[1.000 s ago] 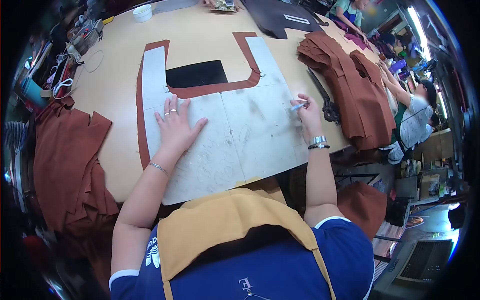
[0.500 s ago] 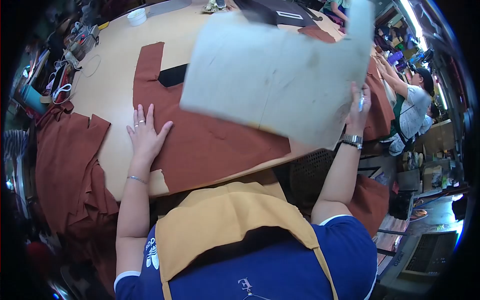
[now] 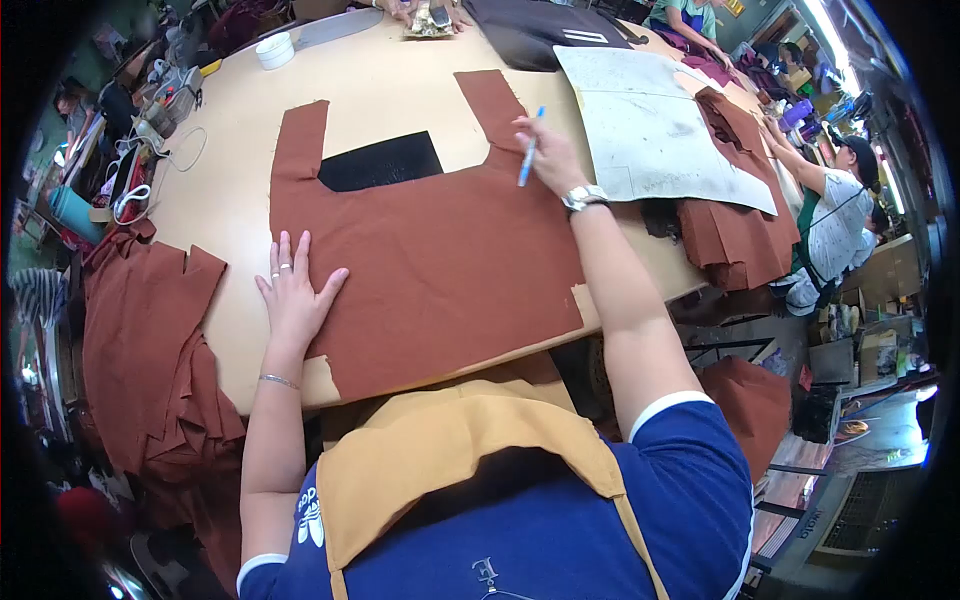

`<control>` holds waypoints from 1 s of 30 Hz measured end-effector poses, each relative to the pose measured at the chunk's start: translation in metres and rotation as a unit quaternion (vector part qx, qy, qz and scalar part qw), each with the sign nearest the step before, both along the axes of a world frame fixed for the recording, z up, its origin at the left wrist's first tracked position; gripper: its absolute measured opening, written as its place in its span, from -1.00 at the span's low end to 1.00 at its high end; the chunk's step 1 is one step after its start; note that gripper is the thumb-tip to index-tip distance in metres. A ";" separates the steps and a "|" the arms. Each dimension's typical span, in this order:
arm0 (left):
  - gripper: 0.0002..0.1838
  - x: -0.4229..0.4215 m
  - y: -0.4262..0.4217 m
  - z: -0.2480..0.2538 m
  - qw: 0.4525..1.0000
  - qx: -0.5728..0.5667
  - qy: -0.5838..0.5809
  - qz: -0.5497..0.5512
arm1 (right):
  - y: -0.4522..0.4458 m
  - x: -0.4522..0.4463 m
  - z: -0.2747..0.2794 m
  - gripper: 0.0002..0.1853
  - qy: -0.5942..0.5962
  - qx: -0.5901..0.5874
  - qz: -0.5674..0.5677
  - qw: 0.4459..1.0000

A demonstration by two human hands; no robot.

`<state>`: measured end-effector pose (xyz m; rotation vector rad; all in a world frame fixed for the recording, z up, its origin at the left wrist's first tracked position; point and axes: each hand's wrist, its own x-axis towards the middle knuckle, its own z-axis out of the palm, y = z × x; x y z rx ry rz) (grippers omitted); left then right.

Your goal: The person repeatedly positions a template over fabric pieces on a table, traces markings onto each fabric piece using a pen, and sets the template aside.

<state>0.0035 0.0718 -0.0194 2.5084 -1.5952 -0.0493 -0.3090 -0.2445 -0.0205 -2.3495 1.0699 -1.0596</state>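
Left hand: the left hand (image 3: 297, 295) lies flat, fingers spread, pressed across the left edge of the cloth; a bracelet (image 3: 279, 380) circles its wrist.
Right hand: the right hand (image 3: 550, 158) has fingers closed round a pen (image 3: 532, 145), above the cloth's far right strip; whether the pen's lower end touches, I cannot tell. A watch (image 3: 585, 197) sits on that wrist.
Between hands: well apart, with much of the cloth's width separating them.
Cloth: the rust cloth (image 3: 440, 270) is spread flat on the table (image 3: 240, 230), near edge close to the table's rim, two strips reaching away on either side of a notch.
In the notch: a black piece (image 3: 385, 163), its near side meeting the cloth.
Right of the cloth: a white board (image 3: 640, 130), partly over a rust stack (image 3: 740, 250).
Left of the cloth: a rust pile (image 3: 150, 340), draped over the table's side.
Far end: a white tub (image 3: 275, 51) and a dark sheet (image 3: 518, 30); another person's hands (image 3: 403, 11) near the edge.
Far right: a co-worker (image 3: 838, 210) in a cap, arms stretched to the table.
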 end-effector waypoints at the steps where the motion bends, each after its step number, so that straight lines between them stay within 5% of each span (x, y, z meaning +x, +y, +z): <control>1: -0.08 0.000 0.000 -0.001 1.000 -0.002 -0.001 0.000 | -0.006 0.011 -0.007 -0.68 0.033 0.014 -0.019 0.999; 11: -0.10 -0.001 -0.001 0.001 1.000 -0.018 0.013 0.005 | -0.033 0.043 -0.017 -0.62 0.087 0.051 -0.160 0.982; 19: -0.13 -0.001 -0.001 -0.002 1.000 -0.011 -0.004 0.001 | 0.019 -0.003 0.012 -0.56 -0.102 0.198 -0.074 0.972; 22: -0.14 0.000 -0.003 -0.003 1.000 -0.013 -0.012 0.005 | 0.088 -0.050 0.010 -0.51 0.038 -0.026 -0.015 0.999; 24: -0.14 0.001 -0.004 -0.002 1.000 -0.009 -0.014 0.007 | 0.141 -0.079 0.016 -0.42 0.155 -0.056 -0.048 0.985; 26: -0.14 0.002 -0.003 -0.005 1.000 -0.011 -0.017 0.003 | 0.183 -0.103 0.016 -0.30 0.228 0.073 -0.125 0.963; 30: -0.14 0.004 -0.002 -0.008 1.000 -0.015 -0.020 0.003 | 0.212 -0.143 0.017 -0.21 0.207 0.128 -0.205 0.948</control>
